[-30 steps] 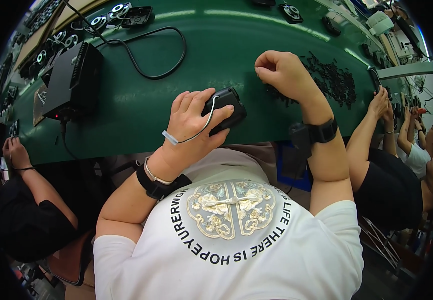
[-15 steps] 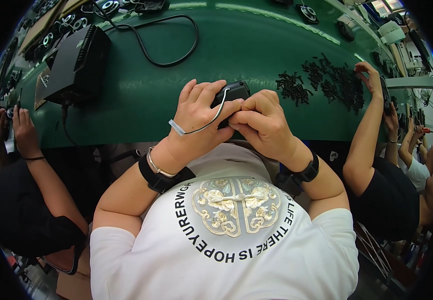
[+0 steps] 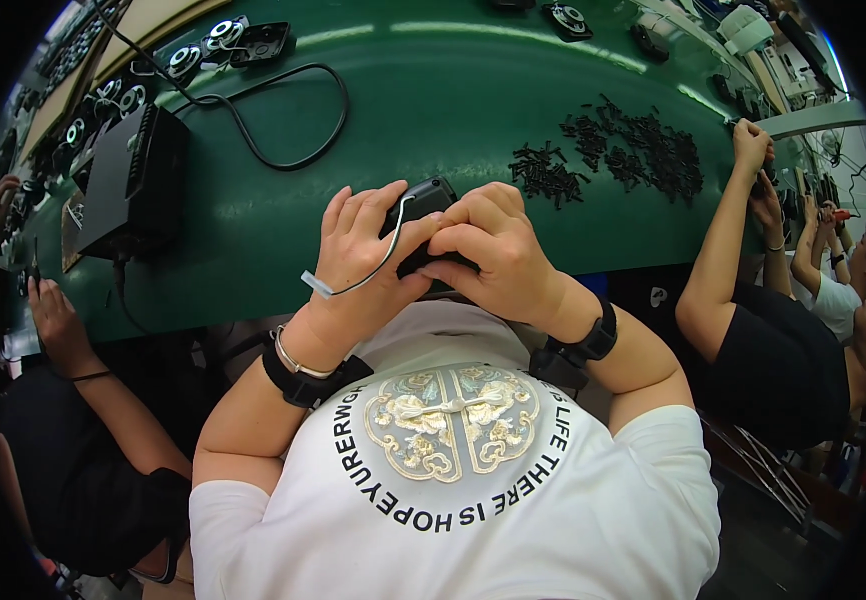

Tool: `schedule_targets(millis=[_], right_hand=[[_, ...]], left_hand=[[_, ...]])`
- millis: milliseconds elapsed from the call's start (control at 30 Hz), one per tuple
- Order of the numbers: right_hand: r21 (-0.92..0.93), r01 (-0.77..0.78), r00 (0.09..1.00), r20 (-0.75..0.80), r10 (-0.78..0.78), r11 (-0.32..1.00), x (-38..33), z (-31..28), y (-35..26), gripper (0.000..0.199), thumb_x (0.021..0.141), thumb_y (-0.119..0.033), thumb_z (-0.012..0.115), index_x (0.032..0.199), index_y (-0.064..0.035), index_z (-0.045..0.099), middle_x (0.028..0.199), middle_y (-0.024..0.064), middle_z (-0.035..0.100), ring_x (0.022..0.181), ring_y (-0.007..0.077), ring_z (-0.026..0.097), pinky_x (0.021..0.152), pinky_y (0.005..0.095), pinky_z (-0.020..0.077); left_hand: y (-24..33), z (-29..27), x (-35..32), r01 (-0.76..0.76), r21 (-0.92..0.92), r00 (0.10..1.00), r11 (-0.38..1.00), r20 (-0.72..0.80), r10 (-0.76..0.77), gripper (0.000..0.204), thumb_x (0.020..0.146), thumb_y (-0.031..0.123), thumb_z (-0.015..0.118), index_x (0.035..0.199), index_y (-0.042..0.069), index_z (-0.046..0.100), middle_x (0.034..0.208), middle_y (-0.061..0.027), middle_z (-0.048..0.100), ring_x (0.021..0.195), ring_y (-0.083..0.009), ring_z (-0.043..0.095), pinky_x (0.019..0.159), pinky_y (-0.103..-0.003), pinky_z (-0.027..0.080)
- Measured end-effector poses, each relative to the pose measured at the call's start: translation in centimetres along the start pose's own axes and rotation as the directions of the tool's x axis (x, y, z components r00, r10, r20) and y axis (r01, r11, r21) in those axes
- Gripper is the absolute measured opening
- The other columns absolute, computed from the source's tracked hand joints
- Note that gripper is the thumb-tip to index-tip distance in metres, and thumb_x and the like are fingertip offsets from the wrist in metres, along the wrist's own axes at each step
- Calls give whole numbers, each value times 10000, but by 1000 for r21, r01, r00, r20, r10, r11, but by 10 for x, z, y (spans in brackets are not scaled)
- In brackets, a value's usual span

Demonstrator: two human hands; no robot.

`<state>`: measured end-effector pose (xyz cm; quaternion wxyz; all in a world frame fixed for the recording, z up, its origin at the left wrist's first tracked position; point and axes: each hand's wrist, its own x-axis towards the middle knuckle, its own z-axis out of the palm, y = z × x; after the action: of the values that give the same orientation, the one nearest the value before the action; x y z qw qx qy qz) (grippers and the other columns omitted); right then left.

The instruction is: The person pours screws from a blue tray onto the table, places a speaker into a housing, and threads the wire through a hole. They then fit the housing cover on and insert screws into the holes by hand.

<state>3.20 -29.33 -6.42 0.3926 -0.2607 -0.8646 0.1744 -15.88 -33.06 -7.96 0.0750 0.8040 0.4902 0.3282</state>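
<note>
A small black plastic casing [image 3: 425, 197] is held between my two hands above the near edge of the table. My left hand [image 3: 365, 240] wraps round its left side with the fingers over the far edge. From the casing a thin white cable [image 3: 390, 246] loops across the back of that hand and ends in a clear-white connector [image 3: 317, 285]. My right hand [image 3: 498, 245] has its thumb and fingers pinched at the casing's right side. Whatever lies under those fingertips is hidden.
On the green table [image 3: 283, 215] stands a black box-shaped power unit [image 3: 133, 180] with a looped black cable [image 3: 338, 115]. A pile of small black parts [image 3: 643, 155] lies at right. Speaker parts [image 3: 223, 38] are at far left. Co-workers' arms [image 3: 728, 225] flank both sides.
The whole view has shifted, so the table items sit further left. Both my hands keep the same hold on the casing. The neighbours' hands have moved slightly.
</note>
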Motion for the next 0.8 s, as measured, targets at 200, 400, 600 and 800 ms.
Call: schedule_targets(millis=[200,400,600,800], right_hand=[[-60,-411,900,-183,394,910,-25,-76,51,107,809,-37,727,890,-14,661,874,63,624,775,192,613,688,283,500],[-231,-595,803,-136,580,770,-50,-101,77,72,862,-47,669,910,6,661,848,68,632,747,173,622,678,269,501],[-344,-531,842,-119,525,774,-50,-94,81,85,899,-76,628,915,7,626,845,57,615,749,150,600,676,268,485],[171,-655,756,135,641,736,7,-94,48,95,919,-88,599,917,5,582,812,29,563,735,147,548,665,270,457]], left_hand=[[-2,-2,-3,20,2,1000,1000,19,-20,545,600,172,811,1127,214,676,1248,-176,572,1121,-345,556,1020,-550,368],[-3,-2,0,11,-3,1000,1000,29,-11,550,582,164,818,1113,206,683,1254,-179,568,1115,-350,558,1023,-557,366],[-4,-5,-2,31,-6,999,999,33,-31,528,598,165,813,1108,205,684,1246,-181,570,1116,-357,558,1020,-564,367],[-1,-3,-3,33,-14,999,999,12,-33,513,622,183,813,1117,224,681,1252,-187,559,1127,-363,546,1025,-569,354]])
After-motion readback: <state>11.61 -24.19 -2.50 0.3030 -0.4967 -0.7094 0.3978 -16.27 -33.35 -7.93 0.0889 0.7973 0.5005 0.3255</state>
